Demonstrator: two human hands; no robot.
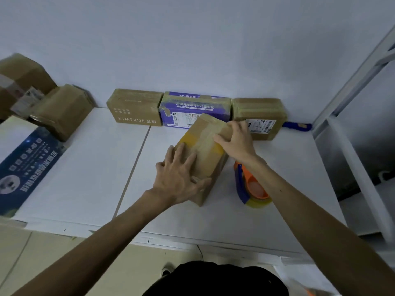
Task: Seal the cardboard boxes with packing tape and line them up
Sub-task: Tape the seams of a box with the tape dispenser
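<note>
— Left hand [177, 178] presses flat, fingers spread, on the taped cardboard box [203, 150] mid-table; right hand [237, 142] grips its far edge.
— Tape dispenser [254, 189] half hidden behind the forearm; white table [85, 167], pale wall [192, 39].

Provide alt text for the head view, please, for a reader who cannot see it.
A person's left hand and right hand hold a taped cardboard box on a white table. A tape dispenser lies beside it; three more boxes line the wall behind.
</note>
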